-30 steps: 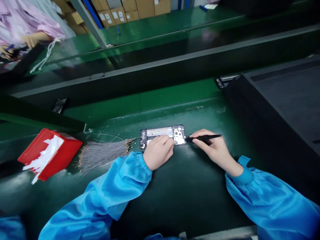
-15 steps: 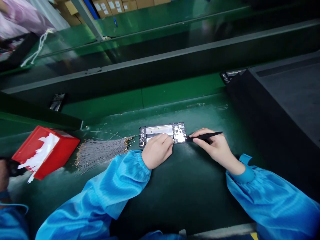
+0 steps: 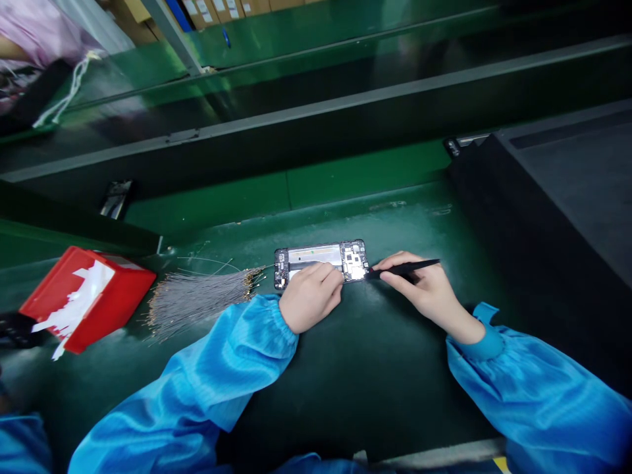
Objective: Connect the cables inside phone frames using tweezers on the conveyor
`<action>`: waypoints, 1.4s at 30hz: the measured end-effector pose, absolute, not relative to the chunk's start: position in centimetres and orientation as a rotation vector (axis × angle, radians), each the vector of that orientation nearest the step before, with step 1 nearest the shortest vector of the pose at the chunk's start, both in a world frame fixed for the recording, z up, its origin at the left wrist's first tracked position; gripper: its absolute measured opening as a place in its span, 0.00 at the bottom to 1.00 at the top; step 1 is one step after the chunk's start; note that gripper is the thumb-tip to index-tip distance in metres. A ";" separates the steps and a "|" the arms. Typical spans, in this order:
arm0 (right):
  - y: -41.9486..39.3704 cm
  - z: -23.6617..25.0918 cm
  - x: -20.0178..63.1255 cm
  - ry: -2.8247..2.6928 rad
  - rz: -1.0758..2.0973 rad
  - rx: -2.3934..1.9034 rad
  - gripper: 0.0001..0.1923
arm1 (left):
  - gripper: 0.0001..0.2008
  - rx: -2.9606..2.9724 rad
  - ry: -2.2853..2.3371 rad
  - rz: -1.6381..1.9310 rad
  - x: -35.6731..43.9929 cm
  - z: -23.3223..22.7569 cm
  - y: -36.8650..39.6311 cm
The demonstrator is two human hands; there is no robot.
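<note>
An opened phone (image 3: 354, 258) lies flat on the green bench, its circuit board and bare middle compartment facing up. Curled over its near edge, my left hand (image 3: 312, 297) grips it, fingers closed; the fingertips and anything beneath them are hidden. My right hand (image 3: 419, 286) pinches slim black tweezers (image 3: 415, 266), whose tip is at the phone's right end near the board. Left of the phone lies a bundle of thin grey cables (image 3: 197, 299) with gold-coloured ends. A stray cable reaches towards the phone's left end.
A red bin (image 3: 93, 303) with torn white paper stands left. Black sheeting (image 3: 523, 237) covers the right side, partly over another phone (image 3: 467, 143). Another opened phone (image 3: 117, 199) lies at back left. A co-worker's blue sleeve (image 3: 22, 444) shows at lower left; a person in pink sits beyond.
Both my hands keep nearly the same pose on the phone and tweezers. The co-worker's hand at the far left has mostly dropped out of sight. The view has shifted slightly.
</note>
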State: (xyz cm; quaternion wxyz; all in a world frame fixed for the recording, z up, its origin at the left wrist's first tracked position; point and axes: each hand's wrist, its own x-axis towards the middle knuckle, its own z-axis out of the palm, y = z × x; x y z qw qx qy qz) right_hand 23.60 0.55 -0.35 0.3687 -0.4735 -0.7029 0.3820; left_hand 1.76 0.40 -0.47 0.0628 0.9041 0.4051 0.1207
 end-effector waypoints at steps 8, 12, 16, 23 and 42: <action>0.0 0.3 23.2 -2.085 0.788 -1.025 0.06 | 0.10 2.748 1.242 0.357 1.9 -0.3 0.4; 0.1 0.4 23.1 -2.095 0.789 -1.019 0.05 | 0.09 2.718 1.249 0.354 1.8 -0.3 0.4; 1.5 1.0 23.2 -2.054 0.869 -1.006 0.04 | 0.08 2.631 1.277 0.360 1.9 -0.3 0.7; 4.6 0.8 22.5 -2.423 0.733 -0.947 0.19 | 0.06 2.565 1.299 0.391 2.0 -0.2 1.2; 5.1 0.9 22.1 -2.579 0.827 -0.991 0.22 | 0.16 2.533 1.158 0.339 1.7 -0.3 0.8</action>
